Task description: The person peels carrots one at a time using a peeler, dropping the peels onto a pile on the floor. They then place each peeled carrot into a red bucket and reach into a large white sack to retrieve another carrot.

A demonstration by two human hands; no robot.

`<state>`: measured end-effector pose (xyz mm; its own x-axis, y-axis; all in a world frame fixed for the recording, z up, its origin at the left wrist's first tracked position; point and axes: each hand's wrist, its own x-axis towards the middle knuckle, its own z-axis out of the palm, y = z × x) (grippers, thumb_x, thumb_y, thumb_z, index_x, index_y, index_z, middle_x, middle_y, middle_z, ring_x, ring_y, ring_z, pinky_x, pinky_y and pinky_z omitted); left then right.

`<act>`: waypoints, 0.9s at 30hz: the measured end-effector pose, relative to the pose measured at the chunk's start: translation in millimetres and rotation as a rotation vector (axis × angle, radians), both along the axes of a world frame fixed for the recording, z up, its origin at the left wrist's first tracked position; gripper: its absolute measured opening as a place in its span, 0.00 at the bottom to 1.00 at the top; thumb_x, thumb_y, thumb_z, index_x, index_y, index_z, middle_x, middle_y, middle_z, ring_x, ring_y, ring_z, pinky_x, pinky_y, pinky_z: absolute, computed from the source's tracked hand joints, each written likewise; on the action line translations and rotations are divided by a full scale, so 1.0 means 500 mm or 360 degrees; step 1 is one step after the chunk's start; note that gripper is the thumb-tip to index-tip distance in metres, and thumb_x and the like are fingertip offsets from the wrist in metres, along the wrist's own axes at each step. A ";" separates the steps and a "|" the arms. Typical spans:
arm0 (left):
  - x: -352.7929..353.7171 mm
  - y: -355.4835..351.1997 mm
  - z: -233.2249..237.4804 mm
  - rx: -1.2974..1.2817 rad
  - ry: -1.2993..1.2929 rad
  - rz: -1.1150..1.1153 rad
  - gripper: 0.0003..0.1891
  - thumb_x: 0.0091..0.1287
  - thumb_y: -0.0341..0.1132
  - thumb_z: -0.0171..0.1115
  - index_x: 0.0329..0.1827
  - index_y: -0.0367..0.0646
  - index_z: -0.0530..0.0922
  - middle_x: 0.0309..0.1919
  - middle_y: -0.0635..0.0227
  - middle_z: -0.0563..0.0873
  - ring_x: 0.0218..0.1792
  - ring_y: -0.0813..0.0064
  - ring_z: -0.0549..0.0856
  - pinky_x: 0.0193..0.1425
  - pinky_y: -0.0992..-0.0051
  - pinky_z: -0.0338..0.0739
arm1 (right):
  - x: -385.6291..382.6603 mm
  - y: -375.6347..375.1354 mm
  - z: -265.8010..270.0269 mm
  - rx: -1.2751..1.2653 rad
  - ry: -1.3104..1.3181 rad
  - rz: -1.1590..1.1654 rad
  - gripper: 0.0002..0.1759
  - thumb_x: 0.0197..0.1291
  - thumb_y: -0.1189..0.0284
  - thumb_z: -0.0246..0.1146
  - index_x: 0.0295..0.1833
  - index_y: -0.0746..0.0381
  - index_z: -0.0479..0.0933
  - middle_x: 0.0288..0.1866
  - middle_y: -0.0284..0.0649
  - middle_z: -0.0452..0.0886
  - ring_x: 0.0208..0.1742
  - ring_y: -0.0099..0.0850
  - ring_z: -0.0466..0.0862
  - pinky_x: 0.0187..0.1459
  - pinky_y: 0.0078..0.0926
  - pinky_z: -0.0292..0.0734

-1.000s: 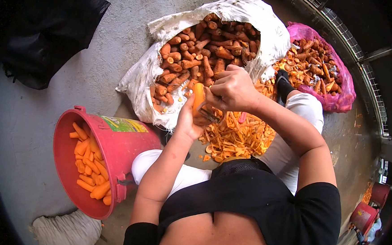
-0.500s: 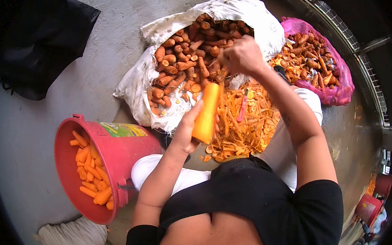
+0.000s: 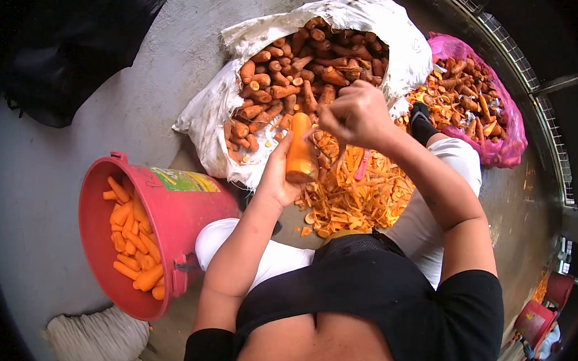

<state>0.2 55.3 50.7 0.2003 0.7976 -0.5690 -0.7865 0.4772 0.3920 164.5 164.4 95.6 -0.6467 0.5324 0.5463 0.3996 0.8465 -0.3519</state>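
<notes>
A thick, mostly bright orange carrot (image 3: 300, 156) stands nearly upright in my left hand (image 3: 280, 178), whose fingers are wrapped round its side. My right hand (image 3: 358, 115) is closed in a fist just right of the carrot's upper part. Whatever it grips is hidden and smeared by motion. Under both hands lies a heap of orange carrot peelings (image 3: 360, 201), with a red-handled tool (image 3: 363, 165) resting on it. Just beyond, a white woven sack (image 3: 403, 48) lies open, full of unpeeled carrots (image 3: 278, 90).
At left, a red bucket (image 3: 188, 204) lies tipped on its side, holding peeled carrots (image 3: 136, 244). A pink mesh sack (image 3: 512, 128) with carrots and scraps stands at far right. Black sheeting (image 3: 79, 42) lies at upper left, a pale sack (image 3: 97, 337) at lower left. My legs flank the peelings.
My right hand has moved down, closer to my left. The carrot looks shorter in view and has turned in my left hand. The whole view has shifted slightly.
</notes>
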 end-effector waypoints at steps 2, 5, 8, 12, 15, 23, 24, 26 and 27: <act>-0.007 0.000 -0.026 -0.0041 -0.0037 0.0016 0.19 0.72 0.51 0.49 0.55 0.49 0.75 0.43 0.68 0.82 0.43 0.70 0.84 0.46 0.65 0.82 | -0.009 -0.025 0.008 0.0051 0.0024 0.0137 0.18 0.50 0.71 0.63 0.10 0.56 0.70 0.10 0.33 0.69 0.15 0.30 0.69 0.25 0.30 0.62; -0.007 -0.003 -0.029 -0.0138 -0.0028 0.0015 0.18 0.72 0.50 0.48 0.55 0.50 0.75 0.44 0.70 0.83 0.43 0.73 0.83 0.48 0.67 0.82 | -0.016 -0.039 -0.001 0.0093 0.0064 0.0217 0.18 0.49 0.72 0.63 0.10 0.56 0.68 0.10 0.31 0.69 0.16 0.30 0.69 0.25 0.29 0.61; -0.002 -0.003 -0.025 -0.0197 -0.0027 0.0019 0.17 0.72 0.50 0.48 0.54 0.52 0.75 0.42 0.73 0.82 0.41 0.76 0.83 0.46 0.70 0.81 | -0.017 -0.037 -0.007 0.0125 0.0052 0.0241 0.19 0.50 0.72 0.64 0.11 0.56 0.67 0.10 0.31 0.69 0.16 0.30 0.70 0.25 0.29 0.60; 0.005 -0.005 -0.007 -0.0174 0.0016 0.0025 0.18 0.72 0.51 0.48 0.54 0.51 0.76 0.42 0.73 0.82 0.41 0.76 0.83 0.45 0.71 0.81 | -0.016 -0.034 -0.008 0.0161 0.0037 0.0245 0.20 0.50 0.72 0.64 0.10 0.56 0.65 0.10 0.31 0.68 0.16 0.31 0.70 0.25 0.30 0.60; 0.002 -0.007 -0.020 -0.0125 0.0019 0.0038 0.18 0.72 0.50 0.49 0.55 0.50 0.76 0.43 0.70 0.83 0.44 0.74 0.83 0.47 0.69 0.81 | -0.017 -0.036 -0.006 0.0156 0.0072 0.0281 0.21 0.51 0.72 0.63 0.10 0.56 0.64 0.10 0.31 0.67 0.16 0.31 0.69 0.24 0.31 0.60; 0.020 -0.012 0.020 0.0097 0.0148 0.0037 0.19 0.72 0.51 0.50 0.53 0.46 0.74 0.34 0.73 0.82 0.29 0.80 0.81 0.29 0.76 0.77 | -0.017 -0.025 -0.017 0.0014 0.0202 0.0348 0.21 0.51 0.72 0.62 0.09 0.56 0.66 0.09 0.33 0.67 0.14 0.32 0.68 0.22 0.32 0.61; 0.014 -0.015 0.027 0.0170 0.0208 -0.0027 0.19 0.72 0.50 0.50 0.53 0.45 0.74 0.34 0.72 0.82 0.29 0.80 0.81 0.29 0.77 0.77 | -0.013 -0.018 -0.020 0.0018 0.0188 0.0260 0.20 0.51 0.71 0.62 0.09 0.56 0.68 0.09 0.34 0.67 0.13 0.32 0.68 0.22 0.32 0.62; 0.015 -0.025 0.041 0.0246 0.0278 -0.0170 0.20 0.73 0.50 0.49 0.54 0.42 0.73 0.34 0.69 0.82 0.28 0.78 0.82 0.28 0.78 0.77 | 0.004 0.033 -0.045 -0.0007 0.0168 0.0004 0.17 0.51 0.69 0.63 0.11 0.56 0.76 0.08 0.34 0.69 0.12 0.30 0.68 0.21 0.31 0.68; 0.019 -0.035 0.048 0.0249 0.0285 -0.0250 0.21 0.73 0.50 0.48 0.54 0.41 0.73 0.34 0.68 0.82 0.28 0.78 0.82 0.28 0.78 0.78 | 0.020 0.065 -0.043 0.0018 0.0051 -0.0139 0.17 0.53 0.68 0.62 0.12 0.55 0.78 0.08 0.34 0.70 0.12 0.28 0.70 0.22 0.28 0.70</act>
